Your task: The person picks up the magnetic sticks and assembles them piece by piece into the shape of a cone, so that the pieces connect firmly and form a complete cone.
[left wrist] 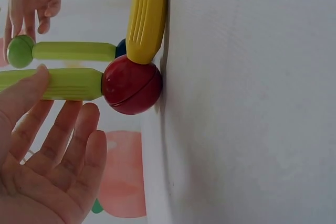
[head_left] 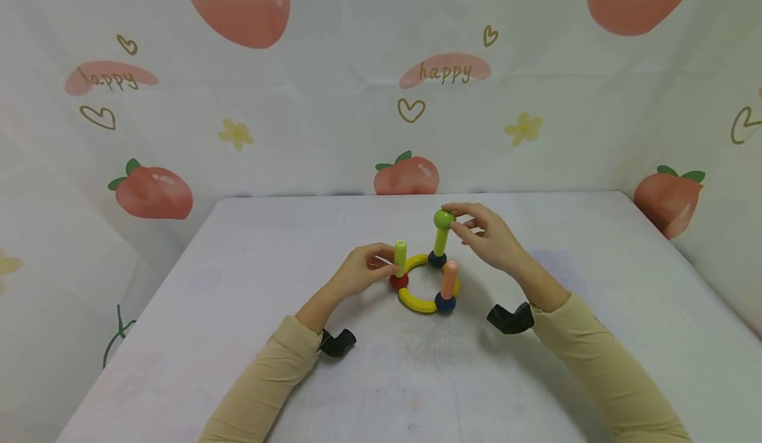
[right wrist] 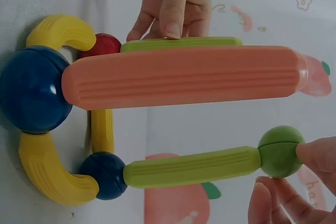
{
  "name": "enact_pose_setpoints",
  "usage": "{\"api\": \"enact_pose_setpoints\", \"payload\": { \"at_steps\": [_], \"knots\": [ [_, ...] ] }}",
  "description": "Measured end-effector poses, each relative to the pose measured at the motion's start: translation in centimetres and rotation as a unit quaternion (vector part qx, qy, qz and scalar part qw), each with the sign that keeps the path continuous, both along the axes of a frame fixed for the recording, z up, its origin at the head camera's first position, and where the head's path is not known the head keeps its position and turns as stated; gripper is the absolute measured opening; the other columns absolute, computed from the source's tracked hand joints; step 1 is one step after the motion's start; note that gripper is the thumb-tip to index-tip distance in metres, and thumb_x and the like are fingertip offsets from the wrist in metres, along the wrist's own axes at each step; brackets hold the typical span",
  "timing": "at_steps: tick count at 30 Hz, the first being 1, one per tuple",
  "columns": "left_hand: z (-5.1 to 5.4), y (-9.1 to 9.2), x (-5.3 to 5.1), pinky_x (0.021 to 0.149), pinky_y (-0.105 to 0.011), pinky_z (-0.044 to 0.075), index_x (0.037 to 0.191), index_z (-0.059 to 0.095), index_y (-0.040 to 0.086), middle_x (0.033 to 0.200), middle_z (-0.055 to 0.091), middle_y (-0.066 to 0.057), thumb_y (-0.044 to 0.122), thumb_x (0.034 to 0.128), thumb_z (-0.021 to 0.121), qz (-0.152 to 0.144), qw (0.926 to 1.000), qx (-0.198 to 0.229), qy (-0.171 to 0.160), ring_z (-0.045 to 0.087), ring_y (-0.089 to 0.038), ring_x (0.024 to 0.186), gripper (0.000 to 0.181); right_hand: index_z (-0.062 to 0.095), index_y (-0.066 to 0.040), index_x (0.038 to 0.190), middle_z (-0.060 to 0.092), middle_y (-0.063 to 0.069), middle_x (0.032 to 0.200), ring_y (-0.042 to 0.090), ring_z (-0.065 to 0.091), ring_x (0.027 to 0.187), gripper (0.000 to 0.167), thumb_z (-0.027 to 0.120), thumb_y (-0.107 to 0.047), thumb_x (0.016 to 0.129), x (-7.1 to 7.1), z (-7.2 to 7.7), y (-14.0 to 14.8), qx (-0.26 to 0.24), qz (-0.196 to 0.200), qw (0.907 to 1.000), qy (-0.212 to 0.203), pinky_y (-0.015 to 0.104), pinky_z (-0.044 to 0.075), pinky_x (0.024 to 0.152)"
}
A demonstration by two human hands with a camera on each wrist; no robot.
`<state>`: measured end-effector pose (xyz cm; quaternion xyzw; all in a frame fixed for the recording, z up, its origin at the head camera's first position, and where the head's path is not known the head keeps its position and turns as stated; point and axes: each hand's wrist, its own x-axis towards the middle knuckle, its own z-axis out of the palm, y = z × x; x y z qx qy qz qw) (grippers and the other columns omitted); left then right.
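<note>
A ring of yellow curved rods (head_left: 419, 306) joined by two dark blue balls (right wrist: 34, 88) and a red ball (left wrist: 132, 85) lies on the table. Upright on it stand an orange rod (right wrist: 184, 77) and two yellow-green rods. My left hand (head_left: 361, 271) pinches the yellow-green rod (left wrist: 79, 83) above the red ball between thumb and fingers. With thumb and fingertips, my right hand (head_left: 491, 235) holds a green ball (right wrist: 281, 151) at the top of the far yellow-green rod (right wrist: 191, 167). That rod leans slightly and meets a blue ball at its foot. Neither hand touches the orange rod.
The white table (head_left: 250, 244) surrounds the ring on all sides. Behind it hangs a pale cloth (head_left: 321, 119) printed with peaches, hearts and flowers. Black curved mounts (head_left: 510, 319) stick out at both wrists, and a dark green cord (head_left: 121, 330) shows at the left.
</note>
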<state>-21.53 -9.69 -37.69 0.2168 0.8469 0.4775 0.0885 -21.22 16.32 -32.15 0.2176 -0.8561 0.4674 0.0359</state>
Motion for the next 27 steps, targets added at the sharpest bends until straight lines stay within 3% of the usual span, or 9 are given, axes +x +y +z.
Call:
{"api": "enact_pose_setpoints", "payload": {
  "at_steps": [10,19,27],
  "knots": [
    [0.0,0.8,0.0,0.083,-0.031,0.053,0.116,0.061,0.005,0.108,0.066,-0.014,0.019,0.0875,0.065,-0.001,0.9999,-0.006,0.01,0.063,-0.025,0.095,0.033,0.049,-0.006,0.133,0.051,0.018,0.126,0.035,0.061,0.1,0.039,0.052,-0.008,0.094,0.1,-0.6,0.0,0.005,0.036,0.9993,0.008,0.02,0.05,0.073],
    [-0.2,1.4,-0.1,0.079,-0.026,0.052,0.115,0.062,0.008,0.105,0.066,-0.012,0.023,0.0877,0.065,0.007,0.9998,-0.017,0.004,0.062,-0.021,0.092,0.031,0.047,-0.012,0.135,0.049,0.013,0.13,0.033,0.058,0.106,0.04,0.052,-0.013,0.095,0.3,-0.6,0.0,0.019,0.066,0.9976,-0.008,0.031,0.051,0.081],
    [-0.4,1.8,-0.3,0.077,-0.025,0.052,0.113,0.063,0.008,0.101,0.067,-0.011,0.023,0.0869,0.066,0.013,0.9998,-0.013,0.009,0.062,-0.019,0.088,0.03,0.049,-0.011,0.134,0.051,0.011,0.13,0.027,0.053,0.109,0.04,0.053,-0.012,0.095,0.4,-0.7,0.0,0.024,0.089,0.9956,0.019,0.038,0.046,0.09]
  ]
}}
